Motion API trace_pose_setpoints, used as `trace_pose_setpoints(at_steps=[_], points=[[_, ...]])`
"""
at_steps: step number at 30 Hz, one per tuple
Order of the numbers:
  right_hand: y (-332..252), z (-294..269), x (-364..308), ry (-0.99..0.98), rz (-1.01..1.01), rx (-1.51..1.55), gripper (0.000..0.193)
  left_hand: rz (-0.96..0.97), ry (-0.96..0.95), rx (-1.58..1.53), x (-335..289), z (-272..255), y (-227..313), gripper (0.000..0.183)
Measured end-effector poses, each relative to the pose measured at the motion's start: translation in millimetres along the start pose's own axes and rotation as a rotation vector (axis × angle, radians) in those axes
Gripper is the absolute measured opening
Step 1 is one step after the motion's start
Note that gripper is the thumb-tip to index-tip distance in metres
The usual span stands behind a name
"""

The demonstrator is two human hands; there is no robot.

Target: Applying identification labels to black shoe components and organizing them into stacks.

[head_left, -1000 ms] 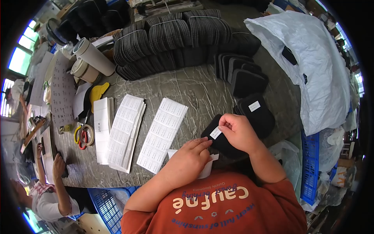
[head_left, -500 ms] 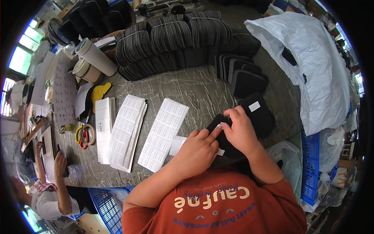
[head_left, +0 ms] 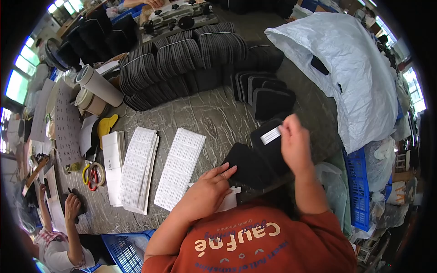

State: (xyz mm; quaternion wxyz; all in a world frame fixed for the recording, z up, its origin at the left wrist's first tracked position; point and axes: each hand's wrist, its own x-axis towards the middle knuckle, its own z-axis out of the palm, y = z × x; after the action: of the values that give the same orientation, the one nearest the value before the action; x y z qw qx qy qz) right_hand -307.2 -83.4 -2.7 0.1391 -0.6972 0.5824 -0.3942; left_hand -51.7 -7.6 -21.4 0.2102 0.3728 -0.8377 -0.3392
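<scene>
My right hand (head_left: pixel 295 143), slightly blurred, is closed over the right-hand black pad (head_left: pixel 274 154). Its fingertips pinch the end of a small white label (head_left: pixel 270 135) that shows against the pad. A second black pad (head_left: pixel 246 164) with a bare, unlabelled face lies to the left, its edge meeting the first. My left hand (head_left: pixel 211 187) curls around a white label sheet (head_left: pixel 227 203), whose end juts out beside the thumb. The left fingertips reach the left pad's edge. Left of that hand lies a printed label sheet (head_left: pixel 180 166), next to a stack of label sheets (head_left: pixel 138 170).
Bundled black pads (head_left: pixel 180 57) line the back, with loose black pads (head_left: pixel 272 103) fanned out nearby. A big white bag (head_left: pixel 350 68) fills the right side. Scissors (head_left: pixel 92 176), tape rolls, a tumbler (head_left: pixel 100 85) and a co-worker's hand (head_left: pixel 72 205) are at left.
My right hand has moved from the left pad to the right one. My left hand has drawn back toward me from the left pad's middle. The whole view has shifted.
</scene>
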Motion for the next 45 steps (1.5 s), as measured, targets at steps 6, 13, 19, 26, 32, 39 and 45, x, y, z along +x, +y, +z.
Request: trace_pose_setpoints(at_steps=[6,13,19,26,32,39,45], points=[[-6.0,-12.1,-1.2,-0.038,-0.175,-0.151,0.012,-0.157,0.227,-0.212,9.2,5.6,5.3,0.01],[-30.1,26.3,-46.1,-0.641,0.383,0.743,0.01,-0.37,0.34,-0.193,7.5,9.0,6.5,0.029],[-29.3,31.7,-39.3,-0.571,0.256,0.681,0.014,-0.501,0.45,-0.199,-8.4,7.0,1.3,0.049],[-46.1,35.6,-47.6,-0.744,0.533,0.958,0.01,-0.336,0.476,-0.101,-8.7,7.2,0.4,0.048],[-51.9,32.9,-42.7,-0.479,-0.14,0.561,0.014,-0.513,0.507,-0.127,-6.1,4.5,2.1,0.047],[-20.4,28.8,-18.6,-0.565,0.287,0.607,0.008,0.074,0.194,0.075,-5.5,-6.6,8.2,0.025],[-15.1,40.3,-25.4,-0.56,0.306,0.479,0.007,0.075,0.119,0.178,-2.8,9.1,9.4,0.02]])
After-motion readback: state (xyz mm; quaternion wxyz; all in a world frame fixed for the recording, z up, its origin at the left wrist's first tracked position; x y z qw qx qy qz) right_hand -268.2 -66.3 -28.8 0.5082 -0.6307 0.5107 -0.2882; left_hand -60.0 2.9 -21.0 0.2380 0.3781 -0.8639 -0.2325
